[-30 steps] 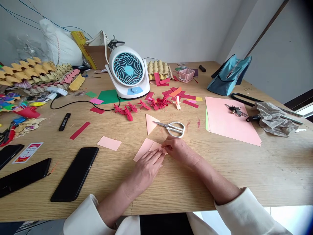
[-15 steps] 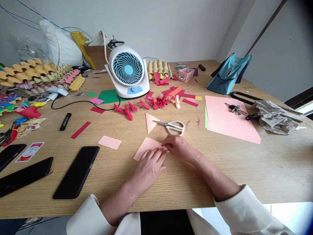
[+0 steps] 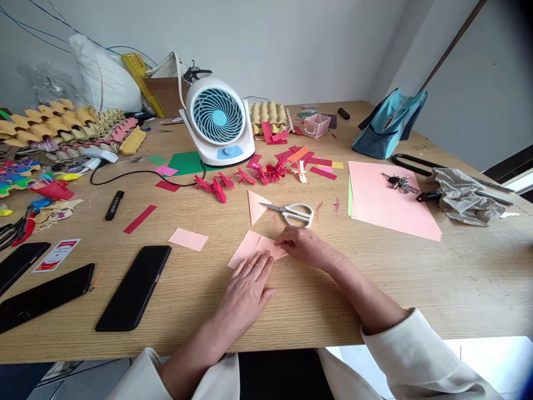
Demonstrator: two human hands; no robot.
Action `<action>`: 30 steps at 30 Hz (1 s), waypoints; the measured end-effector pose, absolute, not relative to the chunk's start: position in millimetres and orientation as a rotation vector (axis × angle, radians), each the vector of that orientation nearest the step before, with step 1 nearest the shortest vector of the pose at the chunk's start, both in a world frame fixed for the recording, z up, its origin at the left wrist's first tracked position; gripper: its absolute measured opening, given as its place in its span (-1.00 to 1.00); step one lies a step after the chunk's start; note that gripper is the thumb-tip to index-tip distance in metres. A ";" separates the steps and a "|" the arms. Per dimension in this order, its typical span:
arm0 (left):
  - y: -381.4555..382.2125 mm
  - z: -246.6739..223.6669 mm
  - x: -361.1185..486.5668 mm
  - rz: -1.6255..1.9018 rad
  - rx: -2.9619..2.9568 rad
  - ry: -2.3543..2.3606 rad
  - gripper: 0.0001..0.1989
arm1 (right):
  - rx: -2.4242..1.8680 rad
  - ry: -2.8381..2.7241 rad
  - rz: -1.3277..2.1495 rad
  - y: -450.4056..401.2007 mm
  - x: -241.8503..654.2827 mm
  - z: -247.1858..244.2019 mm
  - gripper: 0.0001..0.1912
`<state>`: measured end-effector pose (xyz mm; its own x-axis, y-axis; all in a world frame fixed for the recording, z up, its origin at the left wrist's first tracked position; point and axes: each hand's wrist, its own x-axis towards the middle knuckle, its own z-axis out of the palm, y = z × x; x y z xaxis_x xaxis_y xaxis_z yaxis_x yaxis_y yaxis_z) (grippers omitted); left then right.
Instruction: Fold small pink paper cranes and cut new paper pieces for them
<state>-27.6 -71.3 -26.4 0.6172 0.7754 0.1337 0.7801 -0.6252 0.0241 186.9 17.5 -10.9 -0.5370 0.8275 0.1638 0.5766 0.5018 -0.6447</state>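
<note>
A pale pink sheet of paper (image 3: 245,245) with a crease or fold line lies on the table under both hands. My left hand (image 3: 245,283) rests flat on its near edge, fingers stretched out. Pinched fingers of my right hand (image 3: 300,244) hold the paper's right part; the fingertips are partly hidden. Just beyond lie white-handled scissors (image 3: 296,213), blades pointing left, their tip over a pale pink paper triangle (image 3: 257,206). To the left is a small pink paper rectangle (image 3: 188,239).
A white fan (image 3: 219,119) stands at the back, with crumpled red paper pieces (image 3: 216,186) before it. Phones, including one near me (image 3: 133,289), lie at left. Large pink sheets (image 3: 391,208) with keys (image 3: 400,184) and a blue bag (image 3: 389,125) are at right.
My left hand has slid slightly left and toward me along the paper, uncovering more of its crease. My right hand keeps its pinch in nearly the same place.
</note>
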 end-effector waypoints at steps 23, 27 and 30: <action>-78.0 -30.7 -35.2 -0.192 -2.808 -1.411 -0.37 | -1.366 -2.184 0.125 -16.9 203.2 -37.7 -0.74; -78.5 -30.2 -35.3 -0.185 -2.802 -1.403 -0.37 | -1.246 -2.247 0.083 -24.2 189.8 -27.1 -0.68; -79.0 -29.8 -34.6 -0.152 -2.806 -1.412 -0.36 | -1.018 -2.429 0.175 -30.0 179.8 -23.5 -0.67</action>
<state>-34.6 -79.0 -29.8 0.5919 0.8015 0.0849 0.8012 -0.5966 0.0462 179.8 -30.0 -23.5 -0.5975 0.6980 0.3946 0.6343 0.7125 -0.3000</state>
